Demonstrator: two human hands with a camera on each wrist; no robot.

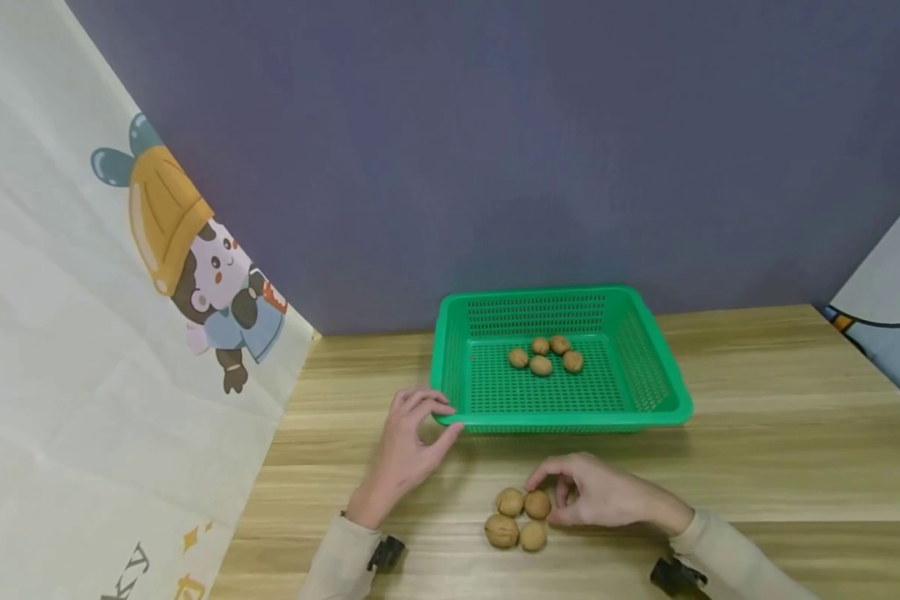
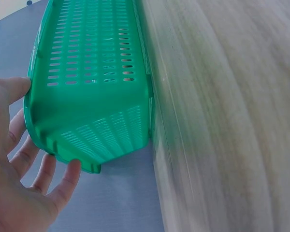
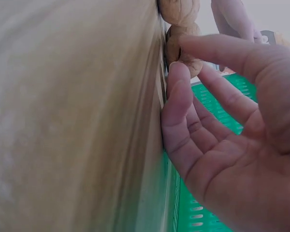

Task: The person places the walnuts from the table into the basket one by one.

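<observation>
My right hand (image 1: pixel 596 492) reaches in from the right and pinches a walnut (image 1: pixel 537 504) between thumb and fingers, low at the wooden table. Three other walnuts (image 1: pixel 502 530) sit close against it in a small cluster. In the right wrist view the thumb and fingertips meet the pinched walnut (image 3: pixel 173 44). A green plastic basket (image 1: pixel 555 421) with slotted walls stands behind the cluster, with several walnuts (image 1: pixel 541 366) on its floor. My left hand (image 1: pixel 407 442) holds the basket's near left corner, thumb and fingers at the rim (image 2: pixel 30 111).
The wooden table (image 1: pixel 780 433) ends at a dark grey-blue panel (image 1: pixel 510 150) right behind the basket. On the left rises a white sheet (image 1: pixel 60 350) with a printed cartoon figure. Another printed sheet (image 1: pixel 896 292) stands at the right edge.
</observation>
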